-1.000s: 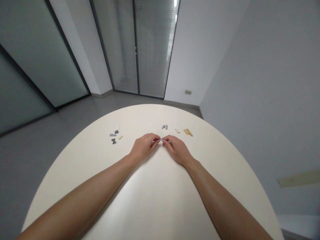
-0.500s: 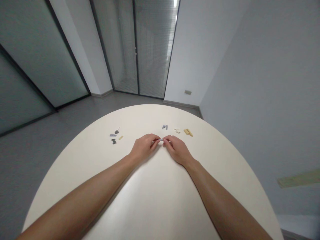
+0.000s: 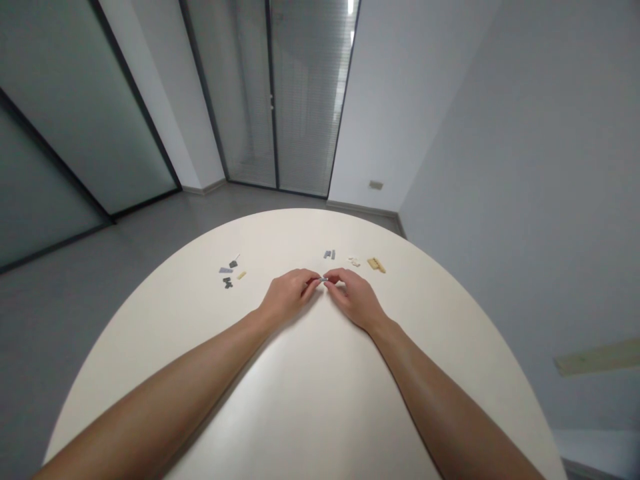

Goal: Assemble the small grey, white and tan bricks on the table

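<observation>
A small grey building-brick piece (image 3: 323, 279) sits between the fingertips of both hands, just above the middle of the table. My left hand (image 3: 291, 290) is closed, its thumb and index finger pinching the left end. From the other side, my right hand (image 3: 353, 297) has thumb and fingertips about the right end, with a gap behind the tips. Much of the piece is covered by fingers, so its exact shape cannot be made out. Just beyond the hands lie loose grey pieces (image 3: 329, 255) and small white pieces (image 3: 354, 261).
Tan pieces (image 3: 376, 265) lie to the right of the white ones. Left of my hands are dark grey pieces (image 3: 228, 283), a flat grey piece (image 3: 226, 270) and a small yellow piece (image 3: 242, 275). Everything rests on a round white table (image 3: 310, 400), with walls and glass panels beyond.
My right thumb and fingertips have shifted slightly on the grey piece, and more of it shows between the hands. The left hand and the loose pieces stay where they were.
</observation>
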`<state>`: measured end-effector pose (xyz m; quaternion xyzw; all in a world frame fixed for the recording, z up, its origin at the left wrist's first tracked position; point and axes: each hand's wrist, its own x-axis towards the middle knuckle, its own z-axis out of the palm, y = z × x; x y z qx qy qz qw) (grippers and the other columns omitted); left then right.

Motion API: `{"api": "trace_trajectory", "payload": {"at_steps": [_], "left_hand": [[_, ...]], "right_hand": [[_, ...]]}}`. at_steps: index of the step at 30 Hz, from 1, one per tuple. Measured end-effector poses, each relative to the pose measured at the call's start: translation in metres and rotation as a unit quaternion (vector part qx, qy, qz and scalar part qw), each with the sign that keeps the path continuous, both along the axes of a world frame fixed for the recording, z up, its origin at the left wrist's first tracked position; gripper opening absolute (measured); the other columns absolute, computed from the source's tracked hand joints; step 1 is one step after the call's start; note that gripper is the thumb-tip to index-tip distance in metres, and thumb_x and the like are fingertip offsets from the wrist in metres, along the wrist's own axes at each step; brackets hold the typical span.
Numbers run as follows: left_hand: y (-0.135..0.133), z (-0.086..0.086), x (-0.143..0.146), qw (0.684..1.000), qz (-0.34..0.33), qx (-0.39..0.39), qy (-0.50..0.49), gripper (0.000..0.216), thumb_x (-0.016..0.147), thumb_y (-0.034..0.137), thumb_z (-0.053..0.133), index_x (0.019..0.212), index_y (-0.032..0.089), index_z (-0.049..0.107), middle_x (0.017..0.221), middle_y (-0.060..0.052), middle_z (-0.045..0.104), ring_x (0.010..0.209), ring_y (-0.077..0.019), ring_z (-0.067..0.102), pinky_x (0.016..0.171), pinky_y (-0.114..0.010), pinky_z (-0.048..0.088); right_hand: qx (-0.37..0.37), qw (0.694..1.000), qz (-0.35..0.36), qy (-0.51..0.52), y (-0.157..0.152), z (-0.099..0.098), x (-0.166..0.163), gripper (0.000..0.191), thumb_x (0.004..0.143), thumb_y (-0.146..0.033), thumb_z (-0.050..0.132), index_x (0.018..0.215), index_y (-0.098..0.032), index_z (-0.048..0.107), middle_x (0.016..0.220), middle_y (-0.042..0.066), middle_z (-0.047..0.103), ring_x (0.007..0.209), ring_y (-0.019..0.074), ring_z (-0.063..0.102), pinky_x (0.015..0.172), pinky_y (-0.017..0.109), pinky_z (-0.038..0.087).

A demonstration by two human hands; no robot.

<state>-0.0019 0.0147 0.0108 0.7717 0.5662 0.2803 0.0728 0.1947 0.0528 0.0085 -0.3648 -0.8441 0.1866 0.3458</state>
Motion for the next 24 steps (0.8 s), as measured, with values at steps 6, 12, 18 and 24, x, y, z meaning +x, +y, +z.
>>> {"api": "trace_trajectory", "payload": {"at_steps": [6,12,18,24], "left_hand": [[-0.001,0.001,0.0007,1.0,0.002,0.0,-0.027,0.026,0.099,0.036,0.047,0.112,0.025,0.067,0.104,-0.002,0.074,0.091,-0.0182,0.067,0.077,-0.03,0.051],[-0.0007,-0.001,-0.0003,0.999,0.0,0.004,-0.036,0.021,0.097,0.031,0.05,0.11,0.026,0.065,0.103,-0.001,0.073,0.09,-0.0166,0.067,0.076,-0.028,0.05],[0.001,-0.0032,-0.0018,0.999,0.004,0.016,-0.032,0.021,0.096,0.026,0.049,0.11,0.025,0.065,0.107,-0.001,0.074,0.092,-0.0172,0.067,0.079,-0.029,0.05],[0.0015,-0.0055,-0.0025,0.999,0.004,0.024,-0.032,0.021,0.097,0.025,0.049,0.111,0.025,0.065,0.109,0.0,0.073,0.093,-0.0166,0.067,0.079,-0.029,0.05]], "right_hand": [[0.011,1.0,-0.007,-0.003,0.0002,0.0006,0.0004,0.011,0.095,-0.025,0.058,0.104,-0.024,0.065,0.098,0.003,0.072,0.092,0.0186,0.064,0.086,0.032,0.047],[0.02,1.0,-0.016,-0.004,0.0019,-0.0017,0.0003,0.011,0.095,-0.026,0.059,0.103,-0.023,0.066,0.097,0.003,0.072,0.091,0.0186,0.065,0.085,0.031,0.046],[0.013,1.0,-0.008,-0.012,0.002,-0.0023,0.0002,0.008,0.095,-0.026,0.061,0.1,-0.023,0.066,0.096,0.002,0.072,0.091,0.0188,0.064,0.085,0.032,0.047],[0.007,1.0,-0.002,-0.008,0.0017,-0.0022,0.001,0.007,0.095,-0.026,0.061,0.1,-0.023,0.066,0.098,0.002,0.072,0.093,0.0191,0.065,0.085,0.034,0.048]]}}
